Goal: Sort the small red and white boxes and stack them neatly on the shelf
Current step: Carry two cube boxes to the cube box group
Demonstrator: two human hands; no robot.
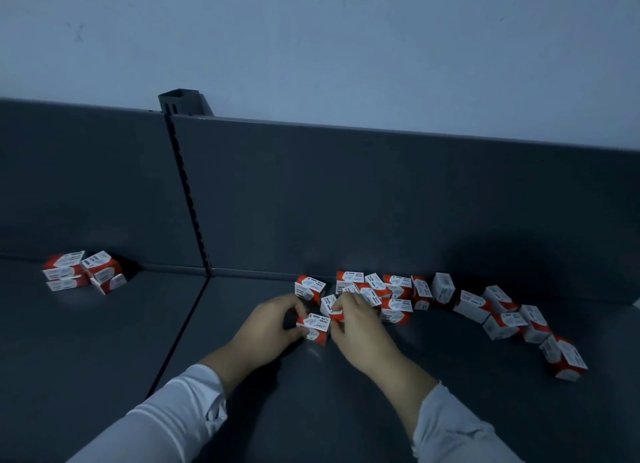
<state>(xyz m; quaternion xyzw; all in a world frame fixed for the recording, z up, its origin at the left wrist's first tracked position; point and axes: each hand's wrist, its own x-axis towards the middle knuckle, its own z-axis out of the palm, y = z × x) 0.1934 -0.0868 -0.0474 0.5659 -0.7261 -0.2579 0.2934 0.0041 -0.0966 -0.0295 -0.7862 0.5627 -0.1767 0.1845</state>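
Task early. Small pile of boxes point(81, 271) sits at 9 o'clock on the shelf point(346, 410), rough, not neat. Long loose scatter of boxes point(478, 303) runs from 12 to 3 o'clock along the back panel point(346, 192), mostly unsorted. Left hand point(273, 324) pinches one box point(315, 326) at centre, fingers wrapped on its left side. Right hand point(353, 320) grips a second box point(335, 310) just behind, touching the first. Both forearms reach in from 6 o'clock, wrists low, white sleeves point(173, 417) pushed back.
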